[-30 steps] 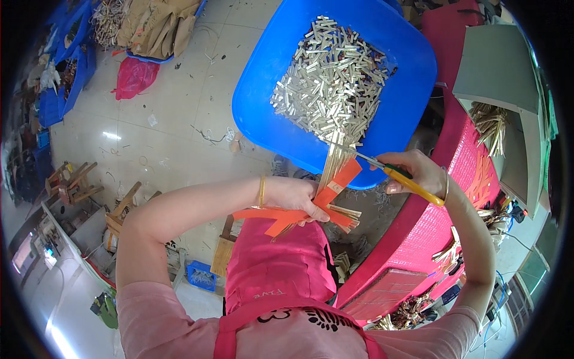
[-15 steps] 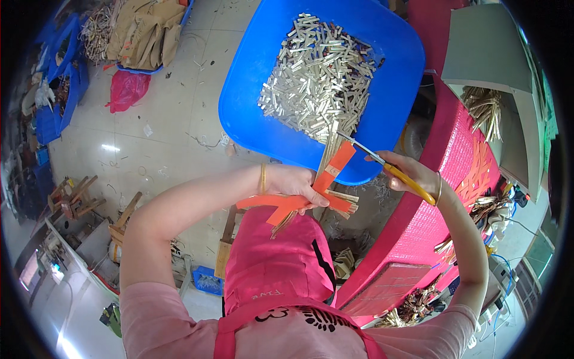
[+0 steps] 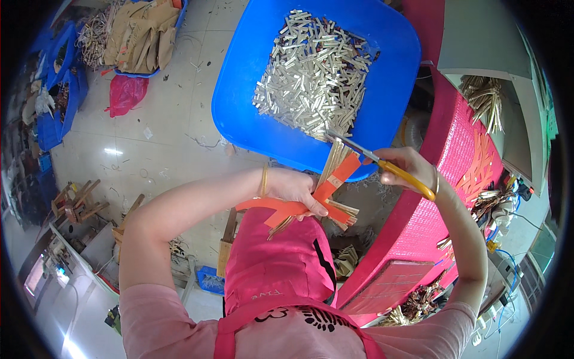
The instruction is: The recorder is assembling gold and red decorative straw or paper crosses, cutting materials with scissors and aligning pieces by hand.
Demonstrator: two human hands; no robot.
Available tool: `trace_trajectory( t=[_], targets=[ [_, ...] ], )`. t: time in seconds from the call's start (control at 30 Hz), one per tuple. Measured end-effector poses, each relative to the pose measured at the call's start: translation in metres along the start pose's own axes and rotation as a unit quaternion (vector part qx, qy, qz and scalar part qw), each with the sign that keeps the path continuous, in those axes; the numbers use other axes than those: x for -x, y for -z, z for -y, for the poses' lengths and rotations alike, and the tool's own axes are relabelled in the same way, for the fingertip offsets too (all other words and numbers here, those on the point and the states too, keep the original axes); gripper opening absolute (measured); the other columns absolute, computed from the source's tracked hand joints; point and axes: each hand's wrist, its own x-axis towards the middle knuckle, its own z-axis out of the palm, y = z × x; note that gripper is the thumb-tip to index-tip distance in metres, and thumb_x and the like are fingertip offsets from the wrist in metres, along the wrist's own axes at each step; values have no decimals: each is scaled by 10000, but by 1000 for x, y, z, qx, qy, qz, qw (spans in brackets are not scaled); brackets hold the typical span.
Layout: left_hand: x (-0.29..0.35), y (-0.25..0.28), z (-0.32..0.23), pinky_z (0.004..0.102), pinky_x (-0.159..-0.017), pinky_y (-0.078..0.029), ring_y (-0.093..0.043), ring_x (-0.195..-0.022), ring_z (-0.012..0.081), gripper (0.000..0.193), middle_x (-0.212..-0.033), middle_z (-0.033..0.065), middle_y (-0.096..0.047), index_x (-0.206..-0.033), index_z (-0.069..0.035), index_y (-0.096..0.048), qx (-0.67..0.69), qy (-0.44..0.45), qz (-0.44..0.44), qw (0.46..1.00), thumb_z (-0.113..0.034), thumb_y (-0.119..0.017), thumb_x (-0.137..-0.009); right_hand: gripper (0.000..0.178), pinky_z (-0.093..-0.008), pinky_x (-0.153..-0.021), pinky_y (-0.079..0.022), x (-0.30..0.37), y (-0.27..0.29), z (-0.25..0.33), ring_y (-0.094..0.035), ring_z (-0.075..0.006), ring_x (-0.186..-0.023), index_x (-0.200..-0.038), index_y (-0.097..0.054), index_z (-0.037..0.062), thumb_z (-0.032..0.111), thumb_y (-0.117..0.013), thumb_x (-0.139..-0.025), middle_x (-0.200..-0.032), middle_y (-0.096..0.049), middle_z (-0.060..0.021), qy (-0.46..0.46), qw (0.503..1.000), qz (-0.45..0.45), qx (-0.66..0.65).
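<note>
A bundle of thin pale strips (image 3: 332,179) bound with orange tape bands (image 3: 299,206) sits in the grip of the left hand (image 3: 297,190), whose fingers are curled tight around the middle of it. The upper ends of the strips rise past the knuckles toward the basin; the lower ends stick out below and to the right of the fist, fanned a little. One long orange tape tail trails from the fist toward the person's left.

Just to the right of that hand, the right hand (image 3: 406,173) is closed through the yellow handles of a pair of scissors (image 3: 373,158). The blades point up and left from it and meet the top of the strip bundle; whether they are parted I cannot tell.

Directly beyond both hands lies a large blue plastic basin (image 3: 239,113) holding a heap of short silvery cut pieces (image 3: 314,78). Under the forearms is the person's pink apron (image 3: 278,263). To the right of the right hand stands a pink mesh crate (image 3: 430,221), with more orange strips (image 3: 478,170) lying on it.
</note>
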Motion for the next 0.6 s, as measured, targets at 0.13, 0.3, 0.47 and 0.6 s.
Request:
trace_trajectory(
  t=[0.13,0.3,0.47,0.6],
  targets=[
    [-4,-1,4,231,-518,-430,-515,-562,93,234,-642,7,-521,-849,-38,-522,-31,10,-5,999,-229,-636,-775,532,-214,-468,-308,8,1,-1,-376,-44,-515,-1091,-522,14,396,-631,-737,-590,-421,32,-5,994,-103,18],
    [0,10,-5,267,-639,-437,-503,-626,91,193,-649,9,-499,-862,-46,-534,105,-304,-221,921,-235,-554,-828,741,-225,-594,-358,50,-13,-34,-411,-75,-701,-1282,-318,50,504,-572,-754,-870,-471,-13,37,978,-190,-73],
    [7,21,-25,316,-761,-420,-468,-649,92,284,-688,-7,-453,-1033,-53,-466,264,-519,-311,752,-294,-448,-883,1094,-244,-690,-371,79,-105,-56,-469,-122,-805,-1302,-253,62,855,-328,-552,-975,-486,-41,16,951,-174,-254],
    [0,11,-34,314,-792,-402,-446,-648,87,324,-692,-26,-411,-1132,-72,-422,339,-597,-316,655,-289,-425,-892,923,-316,-903,-312,42,-152,-50,-442,-196,-1018,-1292,-268,39,715,-434,-685,-1061,-474,-84,78,919,-149,-356]
  ],
)
